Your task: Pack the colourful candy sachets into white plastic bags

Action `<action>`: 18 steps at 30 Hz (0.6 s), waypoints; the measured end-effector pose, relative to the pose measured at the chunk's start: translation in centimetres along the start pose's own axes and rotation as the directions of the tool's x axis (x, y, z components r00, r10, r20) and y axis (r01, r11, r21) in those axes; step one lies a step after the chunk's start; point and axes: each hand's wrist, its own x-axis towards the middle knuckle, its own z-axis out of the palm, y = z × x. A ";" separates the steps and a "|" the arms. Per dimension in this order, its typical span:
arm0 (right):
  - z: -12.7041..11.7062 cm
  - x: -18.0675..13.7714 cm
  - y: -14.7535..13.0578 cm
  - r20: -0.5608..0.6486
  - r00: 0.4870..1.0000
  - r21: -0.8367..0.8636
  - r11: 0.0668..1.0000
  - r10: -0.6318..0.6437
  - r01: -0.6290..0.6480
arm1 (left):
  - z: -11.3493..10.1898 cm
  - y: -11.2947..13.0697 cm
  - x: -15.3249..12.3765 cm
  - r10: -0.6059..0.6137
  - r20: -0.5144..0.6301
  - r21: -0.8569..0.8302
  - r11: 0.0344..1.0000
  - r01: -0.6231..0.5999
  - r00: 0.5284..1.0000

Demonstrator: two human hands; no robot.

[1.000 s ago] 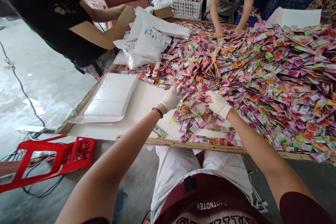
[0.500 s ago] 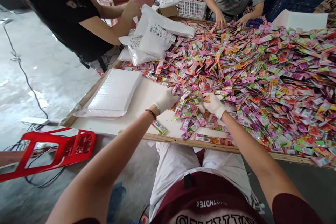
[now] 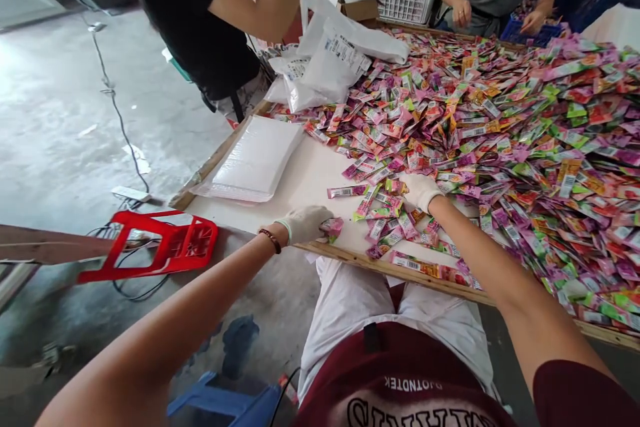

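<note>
My left hand (image 3: 306, 224), in a white glove, is closed at the table's front edge around small snack packets (image 3: 332, 229), whose pink and green ends stick out past the fingers. How many it holds is hidden. My right hand (image 3: 421, 192), also gloved, is at the near side of the big pile of packets (image 3: 480, 127). Its curled fingers close on a small packet (image 3: 395, 186) at their tips. Between the hands lies a loose cluster of packets (image 3: 383, 213), with a longer packet strip (image 3: 417, 265) along the wooden edge.
A flat stack of clear plastic bags (image 3: 255, 157) lies left of the pile, with filled white mailing bags (image 3: 330, 63) behind it. Two people stand across the table. A red plastic stool (image 3: 165, 240) and a blue stool (image 3: 225, 403) are on the floor.
My left hand has drawn back from the pile toward the front edge with packets in it. My right hand stays at the pile. The view has turned left, and the co-worker at left has raised an arm.
</note>
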 end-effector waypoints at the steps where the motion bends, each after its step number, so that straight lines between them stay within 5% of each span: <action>1: -0.1 -0.2 0.1 0.007 1.000 -0.009 1.000 0.005 -0.005 | 0.1 -0.1 -0.1 0.010 -0.011 0.049 0.999 -0.009 1.000; 5: -1.8 -1.4 1.6 -0.001 0.999 -0.055 0.997 0.054 -0.054 | -1.1 -1.0 0.0 -0.036 -0.146 -0.040 0.999 0.031 0.989; 10: -3.5 -0.8 2.8 -0.075 0.994 0.080 0.994 0.084 -0.078 | -3.3 -1.5 3.0 -0.184 -0.356 -0.269 0.959 0.088 0.916; 18: -1.7 1.9 -1.2 -0.010 0.999 0.005 0.999 0.037 -0.037 | -3.2 0.4 8.2 -0.248 -0.216 -0.161 0.963 0.216 0.944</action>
